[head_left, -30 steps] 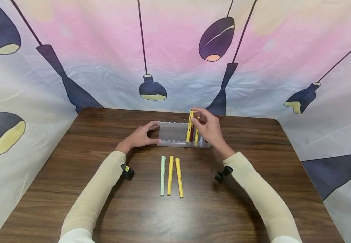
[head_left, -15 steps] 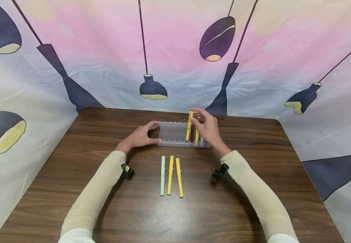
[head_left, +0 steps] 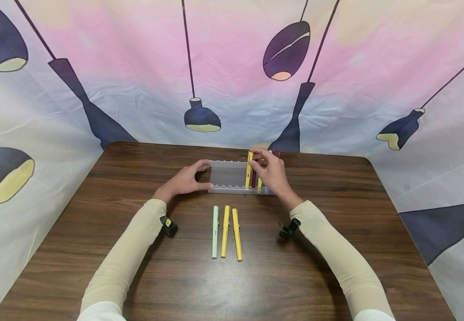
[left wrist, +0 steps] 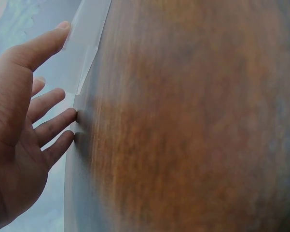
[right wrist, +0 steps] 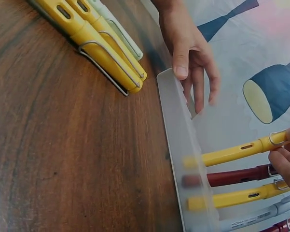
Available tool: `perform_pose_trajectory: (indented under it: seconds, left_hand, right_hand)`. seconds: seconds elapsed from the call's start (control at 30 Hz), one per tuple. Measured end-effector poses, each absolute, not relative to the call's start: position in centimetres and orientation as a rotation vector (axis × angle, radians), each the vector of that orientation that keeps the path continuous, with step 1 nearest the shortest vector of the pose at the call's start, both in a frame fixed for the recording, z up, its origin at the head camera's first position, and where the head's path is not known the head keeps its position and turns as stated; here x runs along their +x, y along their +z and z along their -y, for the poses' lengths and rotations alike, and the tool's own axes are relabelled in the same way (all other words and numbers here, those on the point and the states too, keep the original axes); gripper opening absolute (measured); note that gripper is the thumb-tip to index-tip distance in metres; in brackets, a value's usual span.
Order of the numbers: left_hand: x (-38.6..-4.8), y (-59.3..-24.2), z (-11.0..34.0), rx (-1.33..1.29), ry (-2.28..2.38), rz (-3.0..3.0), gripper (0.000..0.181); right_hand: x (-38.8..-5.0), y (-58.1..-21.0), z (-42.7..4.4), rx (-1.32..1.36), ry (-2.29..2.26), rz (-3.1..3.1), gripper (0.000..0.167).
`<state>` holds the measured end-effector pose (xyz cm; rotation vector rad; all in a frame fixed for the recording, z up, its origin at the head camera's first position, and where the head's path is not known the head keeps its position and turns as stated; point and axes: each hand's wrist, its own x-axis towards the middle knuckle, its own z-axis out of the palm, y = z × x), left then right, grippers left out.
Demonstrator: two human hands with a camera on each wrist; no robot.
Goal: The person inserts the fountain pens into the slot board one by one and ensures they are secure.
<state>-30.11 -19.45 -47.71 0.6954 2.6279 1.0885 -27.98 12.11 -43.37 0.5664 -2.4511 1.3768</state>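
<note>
Translucent plastic rack (head_left: pixel 232 191), scalloped-edged, stood on the wood-grain bench (head_left: pixel 176 281). Held yellow pen (right wrist: pixel 234 154): one, was pinched near its top by the fingers of the right hand (head_left: pixel 274 174); its lower end lay behind the rack's front wall, beside a dark red pen (right wrist: pixel 236 177). Left hand (head_left: pixel 184 180): fingers were spread about the rack's left end. Nearer the person lay one mint pen (head_left: pixel 215 234) and two loose yellow pens (head_left: pixel 225 234).

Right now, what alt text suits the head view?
A right hand pinches a yellow clipped pen beside a dark-red pen in a translucent notched plastic rack; the left hand touches the rack's left end. A mint-green pen and two yellow pens lie nearer on a brown wooden table.
</note>
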Motion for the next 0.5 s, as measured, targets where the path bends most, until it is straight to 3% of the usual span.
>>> perform_pose_trajectory:
  seconds: [0.5]
  left_hand:
    - [-29.98, -47.71, 19.59, 0.707, 1.104, -2.623, 0.097]
  right_hand:
    - [-28.06, -43.37, -12.06, 0.594, 1.272, 2.473, 0.034]
